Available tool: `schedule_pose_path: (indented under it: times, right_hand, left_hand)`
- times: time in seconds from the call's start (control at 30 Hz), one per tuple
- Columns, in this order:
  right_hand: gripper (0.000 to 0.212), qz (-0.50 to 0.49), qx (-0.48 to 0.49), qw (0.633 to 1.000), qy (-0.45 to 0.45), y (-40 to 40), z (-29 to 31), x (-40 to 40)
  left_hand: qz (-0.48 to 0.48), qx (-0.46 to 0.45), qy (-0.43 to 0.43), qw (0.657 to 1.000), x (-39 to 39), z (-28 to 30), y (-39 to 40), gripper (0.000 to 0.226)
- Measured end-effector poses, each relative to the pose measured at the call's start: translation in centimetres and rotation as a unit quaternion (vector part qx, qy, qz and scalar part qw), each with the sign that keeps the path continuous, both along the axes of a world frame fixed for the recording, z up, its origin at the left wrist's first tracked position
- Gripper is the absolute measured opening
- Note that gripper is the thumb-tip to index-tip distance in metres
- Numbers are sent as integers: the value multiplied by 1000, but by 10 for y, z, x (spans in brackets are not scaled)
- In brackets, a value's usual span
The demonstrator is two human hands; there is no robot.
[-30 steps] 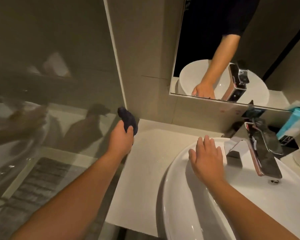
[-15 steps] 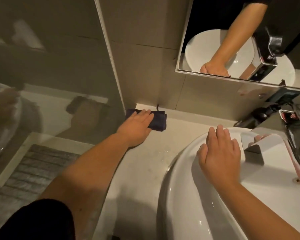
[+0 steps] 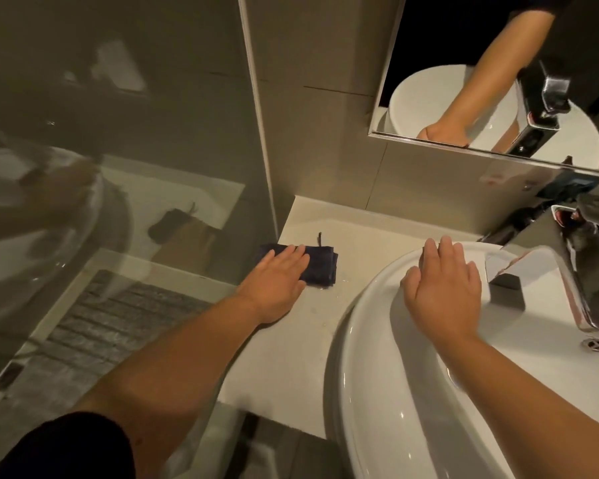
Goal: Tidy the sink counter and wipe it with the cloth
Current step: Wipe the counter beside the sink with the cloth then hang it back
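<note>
A folded dark blue cloth (image 3: pixel 320 269) lies flat on the pale counter (image 3: pixel 291 344), close to the glass panel at the left. My left hand (image 3: pixel 277 283) presses flat on top of the cloth, fingers stretched over its left half. A short loop sticks up from the cloth's far edge. My right hand (image 3: pixel 443 288) rests palm down on the far rim of the white round basin (image 3: pixel 367 375), fingers spread, holding nothing.
A chrome tap (image 3: pixel 567 271) stands at the basin's right, above the drain (image 3: pixel 597 344). A glass shower panel (image 3: pixel 118 167) borders the counter's left edge. A mirror (image 3: pixel 498 81) hangs on the tiled wall behind. Water drops speckle the counter beside the cloth.
My left hand brought the cloth down from the air onto the counter's back left corner, then slid it toward me along the glass. The right hand stayed on the basin rim.
</note>
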State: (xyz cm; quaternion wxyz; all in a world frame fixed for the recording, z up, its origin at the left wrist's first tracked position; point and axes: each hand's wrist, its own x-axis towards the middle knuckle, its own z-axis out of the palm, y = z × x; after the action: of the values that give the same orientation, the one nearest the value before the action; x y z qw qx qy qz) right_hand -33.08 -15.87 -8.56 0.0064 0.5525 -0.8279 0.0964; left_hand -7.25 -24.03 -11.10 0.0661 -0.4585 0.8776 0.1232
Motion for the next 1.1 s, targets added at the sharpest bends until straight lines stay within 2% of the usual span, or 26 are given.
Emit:
schedule_pose_path:
  times: [0.23, 0.37, 0.6, 0.67, 0.7, 0.73, 0.77, 0.8, 0.83, 0.87, 0.9, 0.93, 0.97, 1.0, 1.03, 1.07, 1.1]
  right_hand:
    - [75, 22, 62, 998, -20, 6, 12, 0]
    - [65, 39, 90, 995, -36, 7, 21, -5]
    - [64, 60, 110, 990, -57, 12, 25, -11]
    - [64, 62, 111, 990, -61, 13, 24, -11]
    - [64, 61, 110, 990, -61, 12, 24, -10]
    - [64, 59, 110, 990, -59, 12, 24, -11]
    - [64, 59, 110, 991, -55, 12, 23, -12]
    - [64, 59, 107, 991, -50, 12, 22, -11]
    - [64, 58, 103, 992, -45, 12, 21, -11]
    - [63, 56, 99, 993, -41, 12, 21, -10]
    - [63, 54, 96, 993, -39, 12, 21, -9]
    - [63, 52, 95, 993, -37, 12, 21, -8]
    - [64, 50, 95, 994, -36, 12, 20, -8]
    - [65, 48, 95, 994, -35, 12, 20, -8]
    - [69, 47, 94, 994, -33, 12, 19, -8]
    - [72, 46, 91, 994, -29, 12, 19, -7]
    - [75, 44, 87, 995, -26, 11, 19, -7]
  left_hand:
    - [62, -32, -9, 998, 37, -5, 133, 52]
    - [86, -17, -22, 996, 35, 1, 183, 55]
    - [81, -45, 52, 994, 38, -1, 256, 45]
    - [152, 15, 121, 981, 39, 2, 274, 36]
    - [216, 57, 161, 961, 36, 7, 281, 31]
    - [297, 115, 207, 925, 33, 13, 285, 28]
    - [388, 205, 281, 853, 29, 20, 287, 27]
    - [466, 289, 366, 752, 28, 27, 285, 28]
    - [523, 355, 447, 633, 26, 36, 278, 29]
    - [553, 390, 509, 532, 24, 42, 267, 30]
    - [563, 399, 550, 471, 21, 51, 252, 30]
    - [568, 391, 569, 449, 17, 60, 235, 29]
    - [564, 379, 583, 447, 14, 69, 215, 28]
    - [553, 365, 592, 460, 9, 78, 193, 28]
    - [538, 349, 599, 480, 4, 86, 169, 27]
    - [522, 326, 596, 515, -3, 93, 144, 26]
    - [507, 296, 578, 567, -9, 95, 117, 25]
